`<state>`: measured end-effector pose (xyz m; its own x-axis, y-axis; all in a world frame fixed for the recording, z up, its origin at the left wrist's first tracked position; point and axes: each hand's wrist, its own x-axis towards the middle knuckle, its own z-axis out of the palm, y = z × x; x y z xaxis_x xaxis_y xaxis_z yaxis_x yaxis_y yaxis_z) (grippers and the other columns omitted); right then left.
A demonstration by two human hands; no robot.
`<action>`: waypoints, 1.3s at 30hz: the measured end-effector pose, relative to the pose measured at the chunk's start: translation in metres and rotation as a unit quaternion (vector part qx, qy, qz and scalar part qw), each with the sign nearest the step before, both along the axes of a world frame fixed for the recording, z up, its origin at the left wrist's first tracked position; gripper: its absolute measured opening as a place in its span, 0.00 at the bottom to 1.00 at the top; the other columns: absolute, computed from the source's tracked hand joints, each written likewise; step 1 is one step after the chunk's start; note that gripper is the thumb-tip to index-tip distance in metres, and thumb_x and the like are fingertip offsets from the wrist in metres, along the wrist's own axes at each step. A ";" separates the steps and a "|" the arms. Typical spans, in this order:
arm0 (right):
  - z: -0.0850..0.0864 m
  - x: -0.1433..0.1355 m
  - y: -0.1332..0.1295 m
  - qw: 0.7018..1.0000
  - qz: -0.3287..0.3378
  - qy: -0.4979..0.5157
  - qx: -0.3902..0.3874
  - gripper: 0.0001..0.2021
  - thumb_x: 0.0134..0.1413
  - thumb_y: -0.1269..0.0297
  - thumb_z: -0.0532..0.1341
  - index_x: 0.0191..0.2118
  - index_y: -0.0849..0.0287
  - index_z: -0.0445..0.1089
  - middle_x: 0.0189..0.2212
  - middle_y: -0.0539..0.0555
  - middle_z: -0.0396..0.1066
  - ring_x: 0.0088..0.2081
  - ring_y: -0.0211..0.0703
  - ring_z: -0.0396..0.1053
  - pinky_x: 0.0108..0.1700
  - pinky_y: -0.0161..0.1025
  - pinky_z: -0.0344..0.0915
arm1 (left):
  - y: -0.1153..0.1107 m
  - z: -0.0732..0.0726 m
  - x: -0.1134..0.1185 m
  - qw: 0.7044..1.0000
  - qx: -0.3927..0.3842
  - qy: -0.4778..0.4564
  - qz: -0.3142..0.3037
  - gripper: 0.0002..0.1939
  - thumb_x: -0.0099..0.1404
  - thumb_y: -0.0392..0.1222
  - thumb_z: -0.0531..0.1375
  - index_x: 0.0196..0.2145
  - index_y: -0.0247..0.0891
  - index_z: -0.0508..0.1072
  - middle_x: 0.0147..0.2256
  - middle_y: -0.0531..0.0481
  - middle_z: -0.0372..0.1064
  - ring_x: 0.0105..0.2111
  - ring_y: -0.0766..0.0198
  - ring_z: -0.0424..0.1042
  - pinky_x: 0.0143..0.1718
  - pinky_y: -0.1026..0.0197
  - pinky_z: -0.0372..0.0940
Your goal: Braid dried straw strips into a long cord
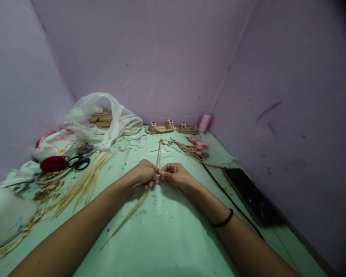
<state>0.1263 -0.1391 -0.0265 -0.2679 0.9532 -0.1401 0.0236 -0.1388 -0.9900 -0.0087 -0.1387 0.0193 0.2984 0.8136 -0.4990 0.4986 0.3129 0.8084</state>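
A thin braid (160, 154) of dried straw-coloured fibre runs from the far side of the table toward me. At its near end my left hand (146, 174) is closed, pinching the strands. My right hand (177, 176) pinches the same end from the other side, and the fingertips of both hands nearly meet. Below my left hand a loose flat strip (129, 215) of the fibre trails to the lower left. Part of another strand shows beneath my right forearm. The exact crossing of the strands is hidden by my fingers.
Loose fibre strips (86, 181), black-handled scissors (82, 163), red yarn (54, 164) and a white plastic bag (103, 115) lie left. Small woven slippers (161, 128) and a pink thread spool (204, 122) stand at the back wall. A phone (252, 196) and black cable (227, 196) lie right.
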 end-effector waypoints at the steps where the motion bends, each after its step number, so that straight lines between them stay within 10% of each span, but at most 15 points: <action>1: 0.000 0.001 0.001 1.000 0.006 -0.015 0.013 0.03 0.34 0.71 0.60 0.19 0.64 0.63 0.14 0.46 0.63 0.18 0.28 0.55 0.22 0.29 0.49 | 0.001 -0.002 -0.001 1.000 0.005 -0.015 0.005 0.03 0.44 0.31 0.53 0.18 0.32 0.66 0.08 0.56 0.54 0.08 0.74 0.50 0.11 0.69 0.45; 10: -0.011 -0.001 0.001 0.975 -0.021 -0.189 0.113 0.03 0.39 0.69 0.56 0.22 0.63 0.65 0.18 0.49 0.63 0.21 0.32 0.56 0.23 0.30 0.51 | 0.004 -0.018 0.000 0.989 0.117 0.074 0.042 0.08 0.41 0.32 0.55 0.10 0.35 0.58 0.06 0.59 0.44 0.09 0.75 0.45 0.12 0.68 0.38; 18: 0.019 0.010 -0.014 0.911 -0.060 -0.401 0.076 0.08 0.34 0.65 0.59 0.20 0.65 0.72 0.14 0.51 0.64 0.19 0.33 0.57 0.20 0.30 0.48 | 0.004 -0.040 0.006 0.982 0.188 0.016 0.016 0.06 0.40 0.33 0.52 0.10 0.35 0.58 0.09 0.58 0.44 0.13 0.75 0.44 0.14 0.68 0.38; 27: 0.025 -0.018 -0.046 0.871 -0.030 -0.448 0.199 0.10 0.38 0.71 0.53 0.22 0.64 0.73 0.19 0.56 0.70 0.20 0.34 0.58 0.23 0.31 0.48 | 0.000 -0.025 0.005 0.995 0.065 -0.069 0.038 0.05 0.41 0.33 0.52 0.11 0.34 0.60 0.06 0.57 0.48 0.08 0.74 0.44 0.10 0.67 0.38; 39: 0.025 0.000 -0.017 0.986 -0.062 -0.124 -0.092 0.04 0.41 0.69 0.55 0.22 0.63 0.64 0.13 0.46 0.60 0.16 0.30 0.54 0.19 0.29 0.50 | 0.008 -0.030 -0.005 0.990 0.035 -0.139 0.001 0.03 0.42 0.34 0.54 0.14 0.33 0.63 0.09 0.58 0.53 0.08 0.77 0.45 0.10 0.69 0.38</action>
<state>0.1265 -0.1561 -0.0011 -0.0863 0.9289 -0.3602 0.2329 -0.3327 -0.9138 -0.0132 -0.1302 -0.0102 0.4156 0.8437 -0.3398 0.2530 0.2516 0.9342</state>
